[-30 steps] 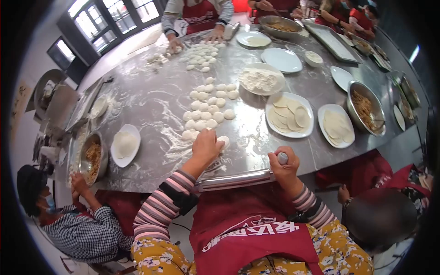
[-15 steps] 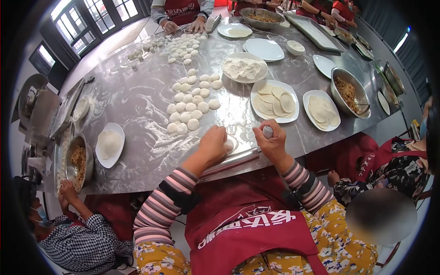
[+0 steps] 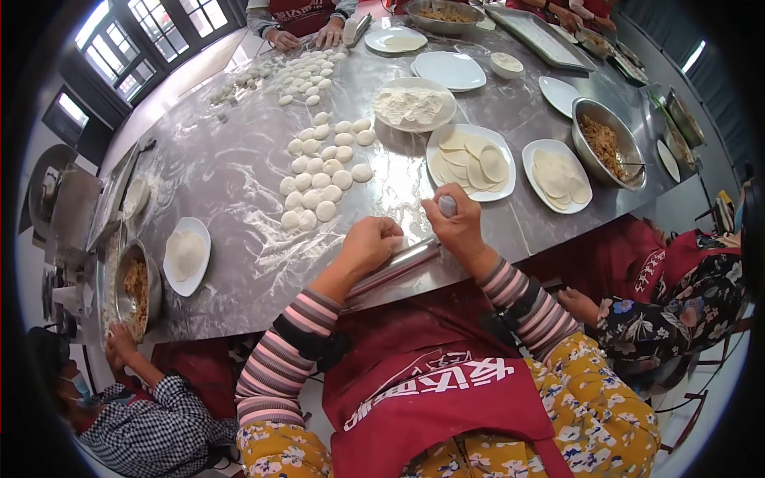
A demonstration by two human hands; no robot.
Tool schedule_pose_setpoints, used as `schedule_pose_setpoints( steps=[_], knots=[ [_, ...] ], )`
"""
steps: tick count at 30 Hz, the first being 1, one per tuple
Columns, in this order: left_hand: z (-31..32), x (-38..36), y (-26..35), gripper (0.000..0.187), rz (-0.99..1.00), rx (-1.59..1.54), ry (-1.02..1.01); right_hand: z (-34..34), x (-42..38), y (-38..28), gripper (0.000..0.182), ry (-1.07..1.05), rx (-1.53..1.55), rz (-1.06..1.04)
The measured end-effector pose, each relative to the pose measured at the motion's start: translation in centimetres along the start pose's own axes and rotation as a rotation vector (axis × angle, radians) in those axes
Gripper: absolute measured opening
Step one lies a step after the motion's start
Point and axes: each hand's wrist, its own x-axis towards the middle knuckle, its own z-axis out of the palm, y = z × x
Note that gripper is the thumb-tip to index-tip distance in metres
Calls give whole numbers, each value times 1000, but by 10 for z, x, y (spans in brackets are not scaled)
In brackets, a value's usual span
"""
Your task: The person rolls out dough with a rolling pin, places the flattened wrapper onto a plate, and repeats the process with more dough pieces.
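My left hand point(image 3: 371, 245) is over the front of the steel table, fingers curled in a pinch at the edge of a small pale dough piece point(image 3: 401, 244), mostly hidden behind them. Just to its right, my right hand point(image 3: 457, 225) is wrapped around a rolling pin point(image 3: 448, 205); only its rounded grey end shows above the fist. Flattened round dough balls point(image 3: 316, 195) lie in a cluster beyond my left hand. Past my right hand is a white plate point(image 3: 502, 191) of thin dough wrappers point(image 3: 470, 162).
A flour bowl point(image 3: 414, 119) stands behind the wrappers. To the right are another wrapper plate point(image 3: 584, 205) and a steel bowl of filling point(image 3: 629, 177). A third wrapper plate point(image 3: 204, 271) and a filling bowl point(image 3: 151, 295) are left. People work on both sides and across the floury table point(image 3: 231, 175).
The view has shifted slightly, so the table things sit a little higher and left. My left fingers have turned at the dough piece; my right hand still grips the rolling pin.
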Motion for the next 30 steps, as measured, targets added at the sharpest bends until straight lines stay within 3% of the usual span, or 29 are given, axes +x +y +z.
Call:
schedule_pose_setpoints(
  steps=[4,5,8,12,14,16,18,19,23,26,27,30],
  knots=[
    [-1,-5,-6,13,12,93,4,-17,-24,-7,19,44,-85,-94],
    [1,-4,-9,13,-1,48,52,-18,-28,-13,19,24,26,47],
    [8,-7,-1,13,-15,6,24,1,-7,1,19,105,-68,-47],
    [-3,3,14,13,7,197,88,13,4,13,20,14,-4,96],
    [0,5,8,13,150,157,-12,1,-7,6,20,-36,51,165],
    [4,1,0,14,114,124,-23,-12,-26,6,20,-29,-20,89],
    [8,-6,-10,13,59,91,91,-23,-39,-8,20,-22,29,173],
    [6,-11,-9,13,17,80,54,-19,-31,-10,19,51,-60,-3],
    [-2,-12,12,16,23,288,82,6,1,2,20,51,-129,4],
    [-1,2,9,16,130,223,50,9,10,4,21,22,-73,-14],
    [0,2,6,15,94,246,-31,1,1,1,21,30,-102,-40],
    [1,-4,-7,13,51,129,-22,-21,-32,-10,21,57,-103,-65]
  ],
)
